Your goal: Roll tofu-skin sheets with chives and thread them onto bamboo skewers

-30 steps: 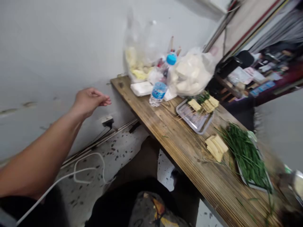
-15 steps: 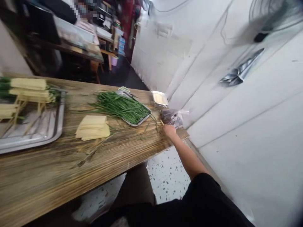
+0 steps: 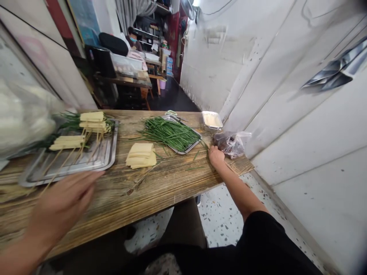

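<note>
My right hand (image 3: 216, 156) rests closed on the far right end of the wooden table (image 3: 172, 183), pinching a thin bamboo skewer (image 3: 229, 166) beside a clear plastic bag (image 3: 231, 143) of dark stuff. My left hand (image 3: 63, 202), blurred by motion, hovers over the near left of the table with fingers stretched toward a metal tray (image 3: 94, 162) of skewered tofu sheets (image 3: 91, 119). Between the hands lie a stack of tofu sheets (image 3: 141, 154) and a tray of green chives (image 3: 169, 133).
A small foil container (image 3: 212, 120) sits at the table's far right corner. A large plastic bag (image 3: 23, 122) looms at the left. White walls close in on the right. Beyond the table a person sits at a cluttered counter (image 3: 126, 72).
The view has swung from the table's left end to its right. My right hand stays by the plastic bag, and my left hand has come into view over the near left edge.
</note>
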{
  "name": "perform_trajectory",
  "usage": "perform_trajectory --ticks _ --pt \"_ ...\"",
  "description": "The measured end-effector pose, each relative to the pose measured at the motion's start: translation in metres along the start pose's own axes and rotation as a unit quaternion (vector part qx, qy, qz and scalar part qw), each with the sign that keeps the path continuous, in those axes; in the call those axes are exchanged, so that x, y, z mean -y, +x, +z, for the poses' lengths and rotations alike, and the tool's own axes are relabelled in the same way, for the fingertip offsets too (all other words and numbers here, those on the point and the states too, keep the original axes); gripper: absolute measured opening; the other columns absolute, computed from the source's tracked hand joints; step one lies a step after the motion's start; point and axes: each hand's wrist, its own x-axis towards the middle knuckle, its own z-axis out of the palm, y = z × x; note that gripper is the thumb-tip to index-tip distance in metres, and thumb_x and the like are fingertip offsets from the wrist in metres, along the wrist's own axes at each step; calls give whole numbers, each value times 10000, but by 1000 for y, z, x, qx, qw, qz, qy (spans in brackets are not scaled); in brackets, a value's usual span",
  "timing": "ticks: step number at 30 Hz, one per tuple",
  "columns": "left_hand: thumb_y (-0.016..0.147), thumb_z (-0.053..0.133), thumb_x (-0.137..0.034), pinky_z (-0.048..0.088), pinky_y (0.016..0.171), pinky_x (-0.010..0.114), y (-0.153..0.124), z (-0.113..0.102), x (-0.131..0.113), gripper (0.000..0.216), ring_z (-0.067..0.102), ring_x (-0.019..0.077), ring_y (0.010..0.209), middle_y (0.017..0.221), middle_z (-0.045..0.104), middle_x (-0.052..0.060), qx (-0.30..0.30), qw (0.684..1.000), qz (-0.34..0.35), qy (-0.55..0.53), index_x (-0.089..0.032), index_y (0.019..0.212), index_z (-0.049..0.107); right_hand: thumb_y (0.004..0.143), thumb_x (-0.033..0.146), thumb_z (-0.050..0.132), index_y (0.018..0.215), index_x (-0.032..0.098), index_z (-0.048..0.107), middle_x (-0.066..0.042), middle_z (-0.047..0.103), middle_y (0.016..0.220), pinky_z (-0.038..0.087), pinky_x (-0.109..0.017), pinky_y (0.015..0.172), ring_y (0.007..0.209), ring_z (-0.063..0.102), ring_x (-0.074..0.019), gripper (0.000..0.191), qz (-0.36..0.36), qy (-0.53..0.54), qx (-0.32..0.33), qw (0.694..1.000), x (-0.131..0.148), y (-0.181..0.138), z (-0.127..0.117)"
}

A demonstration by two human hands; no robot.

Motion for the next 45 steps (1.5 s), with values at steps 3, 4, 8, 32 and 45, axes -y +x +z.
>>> perform_trajectory --ticks 3,4,8,32,45 --pt "1061 342 -478 491 1164 457 60 42 0 531 697 252 1200 1245 783 119 43 998 -16 -32 -158 1218 736 1141 285 290 1301 106 620 -226 657 1289 595 -301 801 1051 778 -234 408 -20 -6 -18 1000 -2 0 5" --pt "1052 330 -501 479 1176 453 79 54 1 574 683 253 1240 1290 770 137 65 996 -37 -44 -133 1204 743 1144 303 301 1290 108 624 -213 655 1279 589 -288 788 1036 777 -226 404 -25 -8 -22 999 -2 0 6" --pt "973 419 -610 495 1149 467 125 85 15 634 668 281 1269 1318 768 141 156 980 -89 -83 -114 1170 761 1150 374 318 1241 113 639 -169 650 1223 556 -254 735 977 769 -203 423 -34 -19 -41 998 -7 -3 8" --pt "1024 470 -519 512 1029 304 143 86 38 549 695 187 1067 1088 822 22 186 972 -60 -129 -78 1032 797 1043 190 634 1023 166 778 -76 752 1131 420 -281 978 1033 603 -179 147 -469 303 -68 827 218 -6 -38" --pt "1064 410 -513 556 965 324 159 68 27 569 750 200 1081 1219 808 61 139 978 -129 -88 -88 1249 740 1058 138 537 1080 130 744 -82 732 1142 437 -253 950 1063 640 -168 208 -437 329 -64 834 225 10 -86"
